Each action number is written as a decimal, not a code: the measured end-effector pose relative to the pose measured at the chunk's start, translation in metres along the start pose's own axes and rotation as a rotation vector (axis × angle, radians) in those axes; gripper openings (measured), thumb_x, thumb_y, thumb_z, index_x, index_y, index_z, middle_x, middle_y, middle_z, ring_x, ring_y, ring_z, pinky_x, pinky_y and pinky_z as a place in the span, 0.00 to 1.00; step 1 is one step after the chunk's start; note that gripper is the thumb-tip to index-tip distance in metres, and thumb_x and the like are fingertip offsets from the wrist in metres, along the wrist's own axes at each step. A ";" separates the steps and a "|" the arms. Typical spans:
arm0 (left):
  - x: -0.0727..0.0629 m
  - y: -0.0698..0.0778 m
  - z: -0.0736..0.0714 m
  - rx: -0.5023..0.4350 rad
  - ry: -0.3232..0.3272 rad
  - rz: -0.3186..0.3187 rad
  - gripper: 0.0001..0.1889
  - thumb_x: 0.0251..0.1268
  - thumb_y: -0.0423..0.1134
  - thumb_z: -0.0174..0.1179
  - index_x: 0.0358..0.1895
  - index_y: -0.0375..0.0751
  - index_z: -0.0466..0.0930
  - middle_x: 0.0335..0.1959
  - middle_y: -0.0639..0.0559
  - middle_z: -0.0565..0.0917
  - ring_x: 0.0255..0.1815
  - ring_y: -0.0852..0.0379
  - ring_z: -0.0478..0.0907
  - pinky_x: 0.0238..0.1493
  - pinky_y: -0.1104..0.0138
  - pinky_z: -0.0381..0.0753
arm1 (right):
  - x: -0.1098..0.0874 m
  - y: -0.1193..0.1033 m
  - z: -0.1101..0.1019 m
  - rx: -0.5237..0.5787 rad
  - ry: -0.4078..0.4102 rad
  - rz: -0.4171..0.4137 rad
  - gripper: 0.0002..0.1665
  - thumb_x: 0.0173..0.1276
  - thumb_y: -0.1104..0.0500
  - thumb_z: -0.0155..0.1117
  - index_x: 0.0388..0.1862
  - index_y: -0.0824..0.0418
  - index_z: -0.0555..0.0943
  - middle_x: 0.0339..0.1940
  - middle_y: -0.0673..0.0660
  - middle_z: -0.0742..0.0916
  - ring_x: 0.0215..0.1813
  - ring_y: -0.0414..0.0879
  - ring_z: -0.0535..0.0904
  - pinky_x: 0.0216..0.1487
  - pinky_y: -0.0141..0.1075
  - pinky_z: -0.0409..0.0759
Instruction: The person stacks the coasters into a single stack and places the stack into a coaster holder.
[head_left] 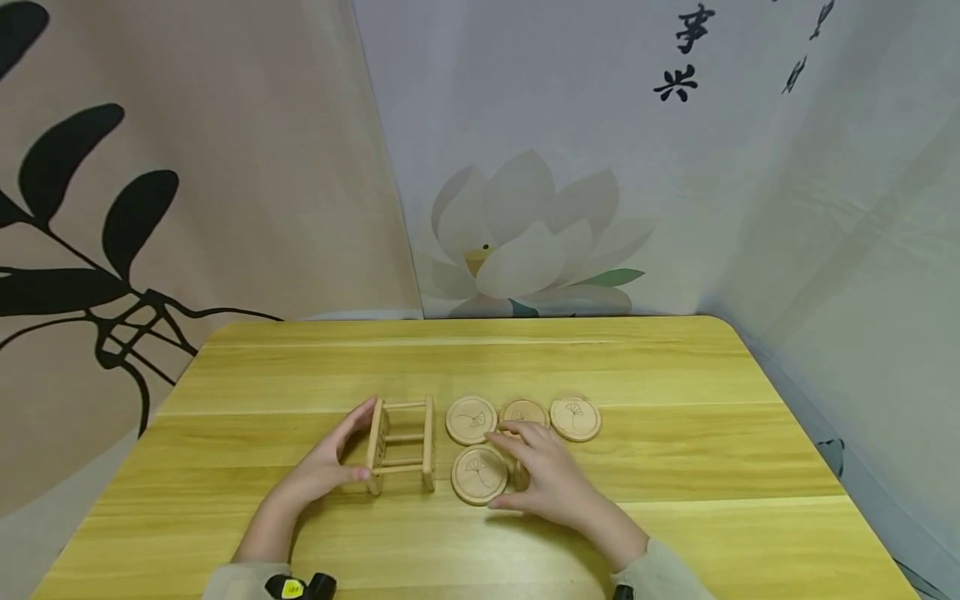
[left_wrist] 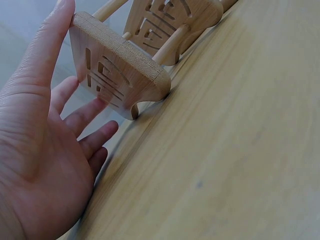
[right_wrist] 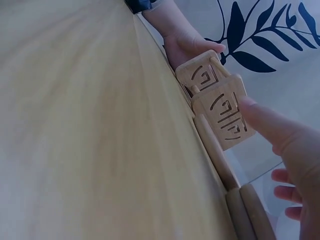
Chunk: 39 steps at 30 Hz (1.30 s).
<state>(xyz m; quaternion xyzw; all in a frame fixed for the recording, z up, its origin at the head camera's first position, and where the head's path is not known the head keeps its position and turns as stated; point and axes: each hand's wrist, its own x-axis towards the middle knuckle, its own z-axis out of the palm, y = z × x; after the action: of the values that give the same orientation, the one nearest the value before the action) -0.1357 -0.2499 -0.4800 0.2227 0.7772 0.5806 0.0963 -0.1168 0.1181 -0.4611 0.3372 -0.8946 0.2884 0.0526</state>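
A small wooden rack (head_left: 405, 461) stands left of the table's middle, its two slatted side panels joined by thin rods. My left hand (head_left: 327, 467) holds its left side panel (left_wrist: 107, 67), thumb at one edge and fingertips at the opposite one. Right of the rack lie several round wooden coasters engraved with leaf sprigs. My right hand (head_left: 551, 479) hovers over them, thumb and fingers spread, the fingertips at the right edge of the front coaster (head_left: 478, 475). Another coaster (head_left: 519, 477) is mostly hidden under that hand.
At the back of the group lie a left coaster (head_left: 471, 419), a middle coaster (head_left: 524, 410) partly behind my fingers, and a right coaster (head_left: 575, 418). The wooden table (head_left: 712, 450) ends at a printed cloth backdrop (head_left: 525, 100) behind it.
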 end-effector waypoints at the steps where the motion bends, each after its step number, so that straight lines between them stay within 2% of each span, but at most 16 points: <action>1: 0.000 0.000 0.000 0.000 0.000 0.000 0.54 0.51 0.45 0.73 0.77 0.48 0.45 0.74 0.38 0.55 0.72 0.35 0.46 0.61 0.29 0.36 | 0.001 -0.001 0.001 -0.002 -0.009 0.001 0.54 0.44 0.33 0.74 0.69 0.52 0.70 0.66 0.55 0.73 0.66 0.50 0.64 0.66 0.54 0.58; 10: 0.001 -0.003 -0.001 -0.011 -0.007 0.009 0.53 0.52 0.46 0.72 0.77 0.52 0.45 0.74 0.38 0.55 0.72 0.35 0.46 0.61 0.29 0.36 | 0.012 -0.005 0.004 -0.020 -0.099 0.007 0.55 0.43 0.32 0.74 0.70 0.49 0.69 0.65 0.54 0.73 0.66 0.49 0.65 0.69 0.54 0.55; 16: 0.001 -0.004 -0.001 -0.018 -0.009 0.009 0.53 0.52 0.46 0.72 0.77 0.51 0.45 0.74 0.39 0.54 0.72 0.35 0.46 0.61 0.29 0.35 | 0.018 -0.004 0.007 -0.028 -0.149 0.014 0.55 0.43 0.30 0.73 0.70 0.47 0.69 0.63 0.53 0.74 0.64 0.48 0.66 0.70 0.51 0.55; 28: 0.001 -0.006 -0.001 -0.012 -0.005 0.001 0.53 0.52 0.42 0.72 0.77 0.52 0.45 0.74 0.39 0.54 0.72 0.36 0.45 0.60 0.29 0.36 | 0.022 -0.002 0.013 -0.046 -0.180 -0.005 0.55 0.41 0.27 0.70 0.69 0.46 0.70 0.56 0.48 0.75 0.58 0.45 0.68 0.67 0.48 0.61; 39: 0.000 -0.005 -0.001 -0.010 0.000 -0.006 0.53 0.52 0.40 0.73 0.77 0.55 0.45 0.74 0.40 0.54 0.73 0.36 0.45 0.60 0.29 0.37 | 0.023 -0.001 0.013 -0.073 -0.202 -0.011 0.54 0.41 0.27 0.70 0.69 0.46 0.71 0.54 0.48 0.76 0.58 0.44 0.68 0.70 0.46 0.56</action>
<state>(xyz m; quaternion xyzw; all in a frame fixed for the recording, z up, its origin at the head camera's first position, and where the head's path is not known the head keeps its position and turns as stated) -0.1372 -0.2516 -0.4841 0.2198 0.7749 0.5842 0.0993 -0.1321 0.0972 -0.4652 0.3676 -0.9033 0.2200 -0.0239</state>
